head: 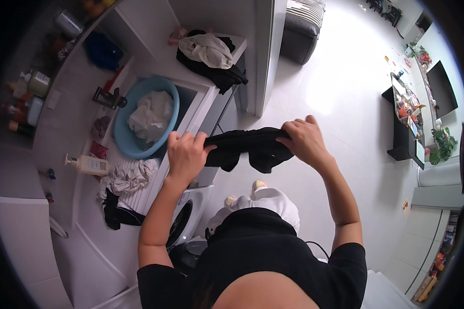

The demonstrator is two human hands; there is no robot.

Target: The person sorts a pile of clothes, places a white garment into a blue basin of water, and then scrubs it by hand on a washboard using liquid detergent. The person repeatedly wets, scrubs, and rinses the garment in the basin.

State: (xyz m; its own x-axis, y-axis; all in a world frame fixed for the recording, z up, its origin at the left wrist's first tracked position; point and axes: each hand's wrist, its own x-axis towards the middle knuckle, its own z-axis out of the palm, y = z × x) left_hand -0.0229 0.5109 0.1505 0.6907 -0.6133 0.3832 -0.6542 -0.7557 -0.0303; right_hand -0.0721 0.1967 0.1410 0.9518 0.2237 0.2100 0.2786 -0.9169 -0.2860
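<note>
A black garment, which looks like a pair of shorts or trousers, hangs stretched out in front of my body. My left hand grips its upper edge at one end. At the other end my right hand pinches the same edge, and two black legs droop below. To the left, a blue plastic basin stands in the laundry sink with wet white cloth inside. Beside the basin, a crumpled pale garment lies on the ribbed washboard.
A pump bottle and a black garment lie by the washboard. White and black clothes are heaped on the counter beyond the basin. Below the counter is a front-loading washing machine. A door frame rises ahead.
</note>
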